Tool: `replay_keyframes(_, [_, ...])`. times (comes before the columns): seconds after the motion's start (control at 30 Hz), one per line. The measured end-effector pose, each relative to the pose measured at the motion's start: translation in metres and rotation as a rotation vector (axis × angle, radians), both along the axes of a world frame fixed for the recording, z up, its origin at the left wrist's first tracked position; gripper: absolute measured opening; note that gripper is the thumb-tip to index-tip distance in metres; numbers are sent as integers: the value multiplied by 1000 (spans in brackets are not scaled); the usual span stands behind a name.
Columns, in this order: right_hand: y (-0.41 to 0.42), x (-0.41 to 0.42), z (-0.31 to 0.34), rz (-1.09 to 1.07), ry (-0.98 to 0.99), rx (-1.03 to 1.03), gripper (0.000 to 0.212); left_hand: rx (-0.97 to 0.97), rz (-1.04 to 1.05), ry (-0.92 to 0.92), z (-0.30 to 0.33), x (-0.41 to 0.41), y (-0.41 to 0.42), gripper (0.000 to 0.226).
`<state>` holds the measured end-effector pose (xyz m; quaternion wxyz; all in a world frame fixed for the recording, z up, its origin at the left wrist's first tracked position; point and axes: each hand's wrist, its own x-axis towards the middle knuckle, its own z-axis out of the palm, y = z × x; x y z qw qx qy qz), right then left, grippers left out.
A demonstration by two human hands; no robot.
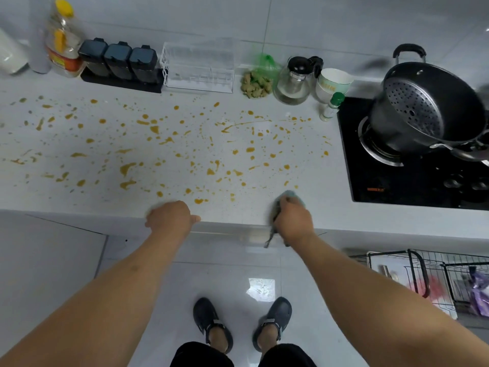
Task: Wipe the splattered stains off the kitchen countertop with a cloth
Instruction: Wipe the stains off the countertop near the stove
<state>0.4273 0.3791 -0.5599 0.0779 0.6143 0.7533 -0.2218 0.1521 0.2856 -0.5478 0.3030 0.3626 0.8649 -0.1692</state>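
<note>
Orange-brown splattered stains (169, 144) cover the pale grey countertop (312, 165) from the far left to near the hob. My right hand (292, 221) grips a bunched blue-green cloth (289, 197) at the counter's front edge, right of centre; a strand of cloth hangs below the edge. My left hand (170, 217) rests on the front edge with fingers curled down on the counter and the thumb out, holding nothing. A stain lies just beyond it.
Along the back wall stand an oil bottle (62, 38), three dark spice jars (117, 60), a clear rack (198, 67), ginger (256, 84), a glass pot (295, 80), a paper cup (332, 82) and a small bottle (332, 107). A black hob (397, 181) with a steamer pot (426, 107) is right. A wire rack (436, 276) sits low right.
</note>
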Motion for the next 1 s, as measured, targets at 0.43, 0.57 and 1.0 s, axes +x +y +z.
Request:
replay_keyframes(0.43, [-17, -118, -4, 341, 90, 25, 52, 35, 57, -43, -4, -3, 2, 61])
replay_keyframes(0.57, [-1, -97, -19, 270, -16, 47, 66, 19, 59, -57, -2, -6, 5, 63])
replay_keyframes(1.0, [64, 39, -9, -168, -43, 59, 37, 53, 25, -12, 6, -5, 11, 53])
